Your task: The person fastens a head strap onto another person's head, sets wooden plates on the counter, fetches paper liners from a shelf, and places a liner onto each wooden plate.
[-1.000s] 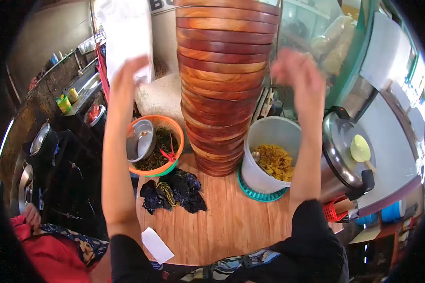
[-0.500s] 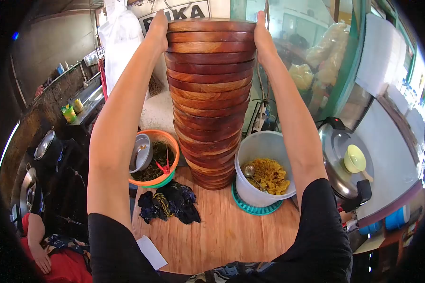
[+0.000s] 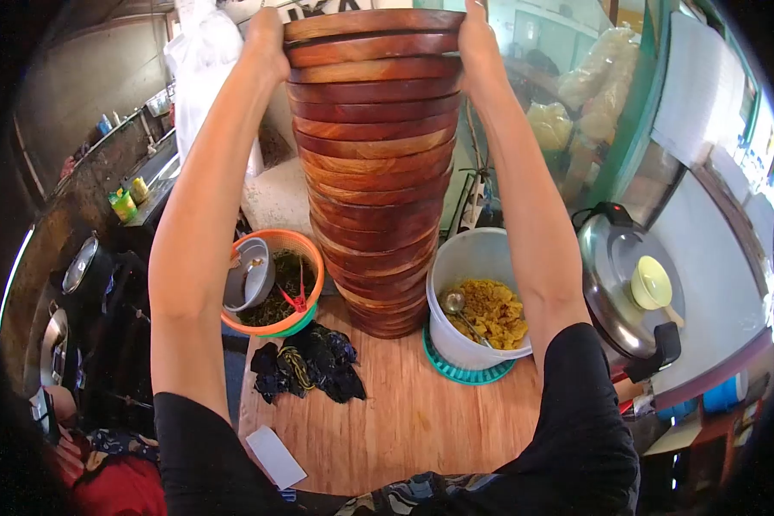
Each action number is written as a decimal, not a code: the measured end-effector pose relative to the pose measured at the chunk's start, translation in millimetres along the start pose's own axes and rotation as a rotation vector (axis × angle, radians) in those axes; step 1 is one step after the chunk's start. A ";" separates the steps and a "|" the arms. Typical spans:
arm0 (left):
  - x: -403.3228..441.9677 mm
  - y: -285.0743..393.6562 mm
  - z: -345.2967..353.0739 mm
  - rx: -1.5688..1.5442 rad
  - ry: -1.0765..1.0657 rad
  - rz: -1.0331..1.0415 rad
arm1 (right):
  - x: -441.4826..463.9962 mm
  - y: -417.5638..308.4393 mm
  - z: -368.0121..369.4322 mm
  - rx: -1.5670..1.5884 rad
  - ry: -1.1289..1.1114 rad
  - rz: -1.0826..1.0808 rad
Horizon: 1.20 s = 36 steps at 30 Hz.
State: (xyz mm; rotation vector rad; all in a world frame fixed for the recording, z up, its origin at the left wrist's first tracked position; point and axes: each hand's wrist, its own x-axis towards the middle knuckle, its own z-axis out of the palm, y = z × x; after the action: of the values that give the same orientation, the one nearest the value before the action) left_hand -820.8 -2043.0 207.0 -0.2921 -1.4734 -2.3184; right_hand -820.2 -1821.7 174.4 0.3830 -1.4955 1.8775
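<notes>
A tall stack of round brown wooden pieces [image 3: 374, 181] rises from the wooden table [image 3: 404, 413]. My left hand [image 3: 267, 45] grips the left side of the stack near its top, and my right hand [image 3: 479, 47] grips the right side at the same height. The topmost pieces between my hands sit slightly tilted, with a thin gap under them. Left of the stack's base is an orange basket [image 3: 320, 273] with dark green contents and a grey bowl [image 3: 251, 273]. To its right, a white bucket [image 3: 443, 331] holds yellow food and a ladle.
Black plastic bags [image 3: 327, 365] and a white paper [image 3: 275, 457] lie on the table. A large metal pot [image 3: 606, 284] with a green bowl [image 3: 652, 284] on its lid is at the right. Another person in red [image 3: 120, 486] is at the lower left.
My hands came inward from beside the stack and took hold of its top. Since then the top pieces have shifted slightly left and up with them. The other person's arm has moved.
</notes>
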 end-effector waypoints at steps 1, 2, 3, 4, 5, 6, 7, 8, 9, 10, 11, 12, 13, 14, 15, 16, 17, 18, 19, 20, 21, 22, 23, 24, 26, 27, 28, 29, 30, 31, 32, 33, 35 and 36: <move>-15.1 3.1 4.4 -0.018 0.016 0.035 | 5.4 4.9 0.8 -0.024 0.072 -0.093; -21.8 2.1 9.9 -0.037 0.031 0.071 | 6.9 5.3 0.6 -0.034 0.089 -0.094; -14.8 -3.0 7.6 -0.042 0.017 0.071 | 7.2 6.6 0.3 -0.007 0.045 -0.111; -7.2 -6.5 0.9 -0.045 0.006 0.070 | 6.2 8.6 -0.1 0.021 0.000 -0.125; -7.1 -7.2 -1.0 -0.006 0.040 0.091 | 3.4 5.3 1.4 -0.031 0.045 -0.062; -6.6 -7.6 -2.4 -0.006 0.031 0.085 | -0.3 2.4 2.7 -0.035 0.054 -0.062; -6.7 -8.0 -5.1 -0.048 0.063 0.097 | -6.3 0.9 3.3 -0.006 0.042 -0.072; -10.0 -7.2 -7.4 -0.089 0.097 0.108 | -13.0 0.6 2.5 0.024 0.028 -0.081; -12.5 -5.2 -9.4 -0.100 0.128 0.121 | -20.1 -0.9 1.3 -0.014 0.021 -0.119; -14.4 -2.0 -11.3 -0.103 0.129 0.124 | -25.6 -2.6 1.0 -0.014 0.018 -0.121; -20.4 3.1 -12.3 -0.075 0.137 0.178 | -30.0 -4.7 0.5 0.006 0.014 -0.178; -27.2 7.1 -15.2 -0.045 0.148 0.230 | -36.0 -5.7 0.0 0.027 0.008 -0.231; -35.6 9.9 -18.7 -0.046 0.154 0.236 | -43.7 -6.4 -1.2 0.030 0.001 -0.232; -49.6 13.1 -20.6 -0.122 0.165 0.276 | -54.4 -9.6 -2.4 0.111 -0.016 -0.220; -64.8 13.8 -25.1 -0.197 0.175 0.312 | -67.9 -11.3 -3.6 0.189 -0.031 -0.202; -79.9 14.1 -32.7 -0.241 0.159 0.333 | -82.4 -12.3 -3.8 0.191 -0.037 -0.202; -96.6 13.5 -40.7 -0.286 0.143 0.353 | -98.1 -13.1 -4.6 0.246 -0.026 -0.241; -116.2 12.6 -47.5 -0.356 0.086 0.351 | -114.9 -13.2 -6.2 0.299 -0.015 -0.274; -136.1 11.6 -54.4 -0.427 0.029 0.349 | -131.2 -12.4 -8.6 0.295 -0.019 -0.269; -155.9 8.9 -63.9 -0.458 0.044 0.352 | -149.3 -9.9 -11.9 0.348 -0.018 -0.262; -175.3 5.7 -78.2 -0.546 0.013 0.301 | -165.6 -8.9 -14.2 0.402 -0.019 -0.256; -194.4 -0.2 -92.4 -0.609 -0.011 0.249 | -181.3 -10.0 -16.4 0.400 -0.022 -0.239; -212.3 -8.1 -106.7 -0.666 -0.026 0.190 | -199.4 -10.6 -19.1 0.481 -0.104 -0.272; -229.1 -17.1 -115.9 -0.653 0.006 0.176 | -219.1 -10.2 -22.3 0.565 -0.184 -0.295; -266.1 -39.3 -130.4 -0.577 0.258 0.118 | -263.9 -3.7 -32.6 0.502 -0.111 -0.119; -283.0 -51.4 -144.1 -0.555 0.308 0.103 | -287.4 1.2 -39.6 0.433 -0.038 0.014; -301.9 -64.9 -159.3 -0.575 0.328 0.029 | -310.2 6.1 -47.7 0.356 0.029 0.151; -322.5 -75.0 -173.2 -0.596 0.347 -0.040 | -332.7 16.3 -59.4 0.374 0.011 0.292; -342.8 -81.6 -181.6 -0.578 0.394 -0.044 | -349.5 21.9 -64.4 0.396 -0.009 0.423; -362.9 -87.3 -185.9 -0.549 0.355 -0.091 | -362.3 23.6 -65.3 0.273 -0.097 0.333; -381.3 -90.8 -192.5 -0.520 0.312 -0.141 | -378.3 23.5 -70.6 0.276 -0.109 0.369; -396.2 -92.2 -199.5 -0.508 0.342 -0.143 | -395.7 24.0 -83.9 0.237 -0.052 0.555; -420.4 -97.8 -210.4 -0.086 0.163 -0.093 | -418.3 22.4 -114.9 0.231 0.074 0.800; -443.3 -119.9 -234.3 -0.085 0.179 -0.092 | -424.5 18.9 -131.5 0.271 0.151 0.866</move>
State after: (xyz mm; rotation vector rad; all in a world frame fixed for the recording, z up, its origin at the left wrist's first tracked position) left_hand -462.6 -2119.4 -155.8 -0.0377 -1.3297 -2.4128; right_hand -505.1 -1841.7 -139.0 -0.3570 -1.4125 2.7109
